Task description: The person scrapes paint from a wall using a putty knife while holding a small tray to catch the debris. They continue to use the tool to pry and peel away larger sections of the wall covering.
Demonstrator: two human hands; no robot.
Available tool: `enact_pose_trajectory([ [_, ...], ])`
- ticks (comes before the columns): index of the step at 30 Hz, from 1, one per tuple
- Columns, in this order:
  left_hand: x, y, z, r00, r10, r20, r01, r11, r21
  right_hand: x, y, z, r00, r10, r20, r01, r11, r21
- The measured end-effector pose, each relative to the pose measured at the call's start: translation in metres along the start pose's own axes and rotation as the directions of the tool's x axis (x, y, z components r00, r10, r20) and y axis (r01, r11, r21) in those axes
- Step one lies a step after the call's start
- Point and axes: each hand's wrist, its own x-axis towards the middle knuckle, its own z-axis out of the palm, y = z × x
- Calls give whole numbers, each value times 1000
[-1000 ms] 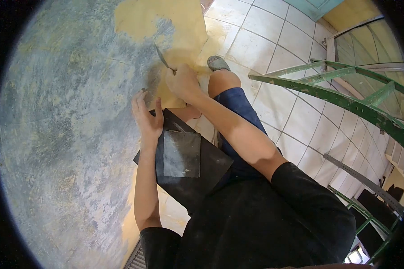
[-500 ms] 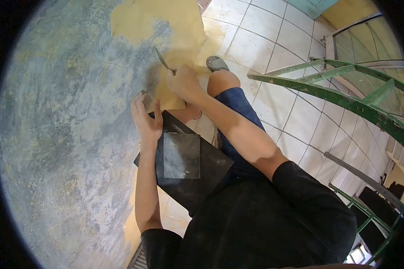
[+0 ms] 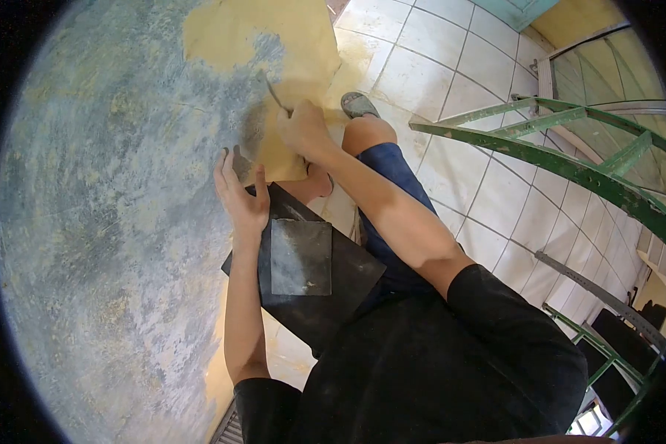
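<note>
My right hand (image 3: 303, 133) is closed on the handle of a thin-bladed scraper (image 3: 272, 90). Its blade points up and left, at the patchy blue-grey wall (image 3: 118, 185) beside a yellow area (image 3: 274, 26). Below it, my left hand (image 3: 242, 196) is open, fingers stretched, close to or resting on that surface; contact is hard to make out. Dark smudges mark its fingertips. Across my lap lies a black sheet or board (image 3: 340, 274), partly under my left forearm. A grey square piece (image 3: 301, 259) rests on it.
A green stepladder (image 3: 555, 152) with worn paint stands on the right over white floor tiles (image 3: 488, 192). My sandalled foot (image 3: 359, 105) is on the tiles near the wall. A grey metal strip (image 3: 599, 296) and dark items are at the lower right.
The scraper and my right hand have shifted slightly to the right. My left hand's fingers have moved up a little and spread apart.
</note>
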Motion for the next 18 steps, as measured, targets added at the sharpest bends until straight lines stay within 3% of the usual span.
enact_pose_trajectory([
  [3, 4, 0, 2, 1000, 20, -12, -20, 1000, 0, 5, 0, -3, 997, 79, -4, -78, 992, 101],
  [6, 1, -1, 2, 1000, 3, -6, -3, 1000, 3, 2, 1, -3, 1000, -26, -17, 28, 997, 78],
  [9, 0, -2, 1, 1000, 28, -1, -28, 1000, -4, 11, 6, -2, 995, 93, -40, -91, 994, 60],
  [12, 3, -1, 2, 1000, 19, 1, -19, 1000, -5, 3, -1, -4, 996, -50, -69, 57, 993, 103],
  [14, 2, -2, 1, 1000, 18, 6, -18, 1000, -7, 8, -5, -8, 992, 124, -15, -123, 991, 54],
  [18, 6, 2, -2, 1000, -2, -5, 2, 1000, 22, 7, -2, -7, 996, 84, -24, -82, 995, 54],
])
